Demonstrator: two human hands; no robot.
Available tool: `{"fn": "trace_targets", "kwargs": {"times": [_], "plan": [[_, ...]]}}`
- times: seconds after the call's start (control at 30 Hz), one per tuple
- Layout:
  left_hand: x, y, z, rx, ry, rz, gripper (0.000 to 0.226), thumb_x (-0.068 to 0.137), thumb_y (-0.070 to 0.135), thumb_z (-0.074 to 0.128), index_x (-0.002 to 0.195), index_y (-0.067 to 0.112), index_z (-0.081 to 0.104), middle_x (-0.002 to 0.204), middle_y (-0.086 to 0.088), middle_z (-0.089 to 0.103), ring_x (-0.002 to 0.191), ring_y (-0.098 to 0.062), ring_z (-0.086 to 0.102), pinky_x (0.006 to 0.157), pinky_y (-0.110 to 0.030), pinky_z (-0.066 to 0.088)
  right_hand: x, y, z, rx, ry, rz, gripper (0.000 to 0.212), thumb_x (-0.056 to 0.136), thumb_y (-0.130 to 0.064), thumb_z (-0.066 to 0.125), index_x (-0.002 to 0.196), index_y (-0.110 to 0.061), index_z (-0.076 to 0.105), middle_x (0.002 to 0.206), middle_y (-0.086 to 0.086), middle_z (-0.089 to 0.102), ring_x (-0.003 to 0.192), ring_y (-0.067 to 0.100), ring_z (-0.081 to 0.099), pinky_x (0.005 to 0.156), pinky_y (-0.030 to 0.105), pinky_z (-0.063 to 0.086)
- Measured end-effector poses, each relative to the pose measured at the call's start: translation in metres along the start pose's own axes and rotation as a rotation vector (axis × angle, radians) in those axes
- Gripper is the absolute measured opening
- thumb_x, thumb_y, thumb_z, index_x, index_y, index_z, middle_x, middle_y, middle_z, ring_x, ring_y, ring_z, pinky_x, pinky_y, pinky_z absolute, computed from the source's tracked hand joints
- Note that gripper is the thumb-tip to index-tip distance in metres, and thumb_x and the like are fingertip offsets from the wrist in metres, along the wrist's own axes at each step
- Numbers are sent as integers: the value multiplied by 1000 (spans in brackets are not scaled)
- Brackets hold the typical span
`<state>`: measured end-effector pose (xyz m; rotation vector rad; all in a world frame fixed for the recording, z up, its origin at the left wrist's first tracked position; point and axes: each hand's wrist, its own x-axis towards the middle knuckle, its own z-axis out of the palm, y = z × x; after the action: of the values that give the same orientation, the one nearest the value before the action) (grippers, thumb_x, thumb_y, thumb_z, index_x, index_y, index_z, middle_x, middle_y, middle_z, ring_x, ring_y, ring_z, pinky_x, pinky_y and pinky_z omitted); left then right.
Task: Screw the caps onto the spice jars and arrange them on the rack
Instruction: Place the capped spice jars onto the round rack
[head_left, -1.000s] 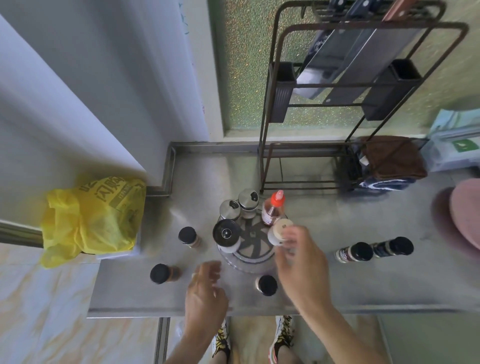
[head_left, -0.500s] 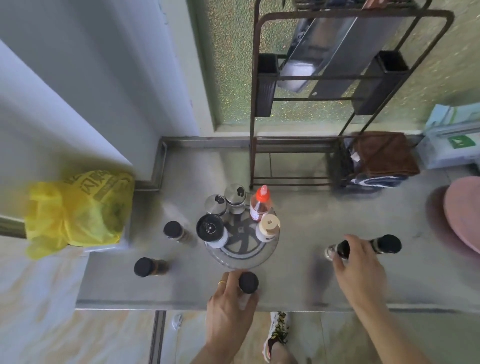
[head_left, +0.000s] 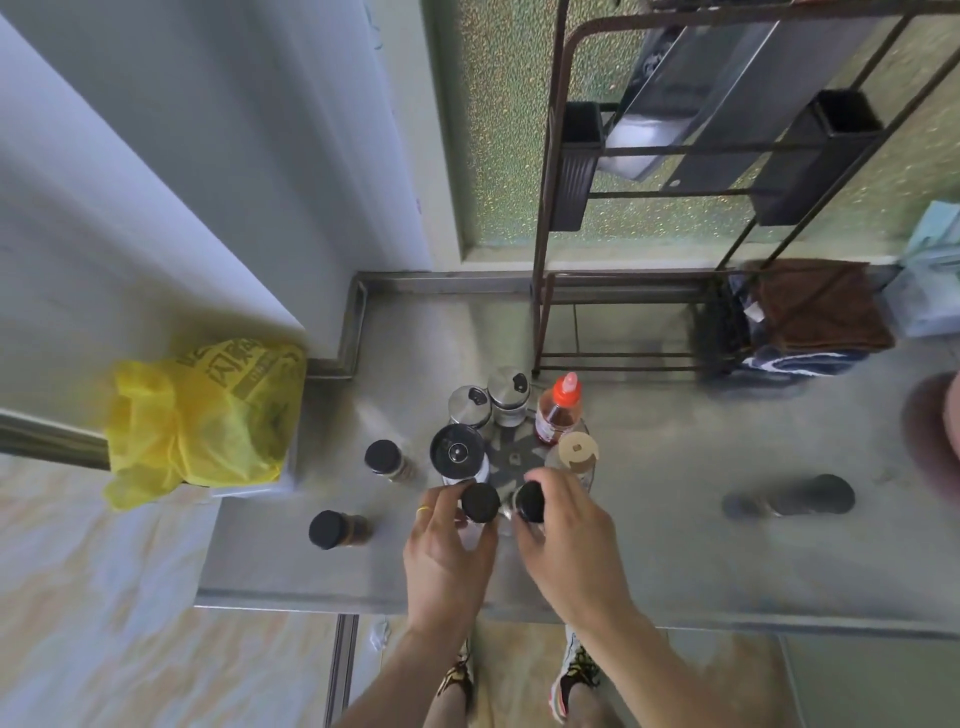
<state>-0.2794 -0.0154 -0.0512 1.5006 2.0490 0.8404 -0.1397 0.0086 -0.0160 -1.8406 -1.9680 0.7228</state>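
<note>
A round clear spice rack (head_left: 511, 460) stands mid-counter with two steel-lidded shakers (head_left: 488, 397), a black-lidded jar (head_left: 457, 452), a red-capped bottle (head_left: 558, 410) and a beige-capped jar (head_left: 576, 452) on it. My left hand (head_left: 447, 551) grips a black-capped jar (head_left: 480, 503) at the rack's near edge. My right hand (head_left: 566, 540) holds a second black-capped jar (head_left: 529, 502) right beside it. Two more black-capped jars (head_left: 384, 460) (head_left: 332, 529) stand on the counter to the left. Another black-capped jar (head_left: 800, 498) lies blurred at the right.
A yellow plastic bag (head_left: 202, 415) sits on the ledge at the left. A tall dark metal shelf frame (head_left: 675, 208) stands at the back, with folded brown cloth (head_left: 815, 312) at its foot. The steel counter's front edge (head_left: 311, 605) runs just below my hands.
My right hand left the jars lying at the right and came back to the rack with one black-capped jar. My left hand lifted its jar forward to the rack's near edge.
</note>
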Motion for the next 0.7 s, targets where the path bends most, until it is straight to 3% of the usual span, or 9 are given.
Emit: {"fn": "trace_targets", "kwargs": {"times": [0.3,0.43,0.53,0.63,0.7], "plan": [[6,-15,4,36,-44,7,47,70,11,86,111,15,64,94,1,70,79,-18,68,70,-35,58,2,-2,29,-35,-53,6,40,81,-24,80,113,-18,57,108,1,63,96,24,68,71,31,53],[-3,-18,-4,14,-73,-79,57,71,10,86,121,15,59,102,0,69,87,-16,67,76,-36,58,-2,-2,28,-7,-70,17,50,83,-26,79,125,-16,55,118,1,63,104,22,67,79,28,54],[-20,1,-20,-11,43,-82,47,75,1,79,114,16,57,101,2,63,83,-15,63,73,-34,56,-13,-1,10,26,-55,38,51,83,-24,79,128,-18,55,121,-1,64,100,18,69,81,28,57],[-45,47,-26,-77,108,121,20,83,4,62,95,21,62,92,11,58,80,-7,60,73,-20,49,-33,29,-38,0,154,112,33,82,-17,76,111,-24,62,105,-6,66,78,11,68,66,27,55],[-60,82,-6,-186,-74,318,19,86,11,55,96,23,67,101,12,62,89,-4,62,78,-16,49,-41,72,-80,-52,381,249,31,77,-12,78,103,-22,65,97,-4,64,71,13,64,62,28,50]]}}
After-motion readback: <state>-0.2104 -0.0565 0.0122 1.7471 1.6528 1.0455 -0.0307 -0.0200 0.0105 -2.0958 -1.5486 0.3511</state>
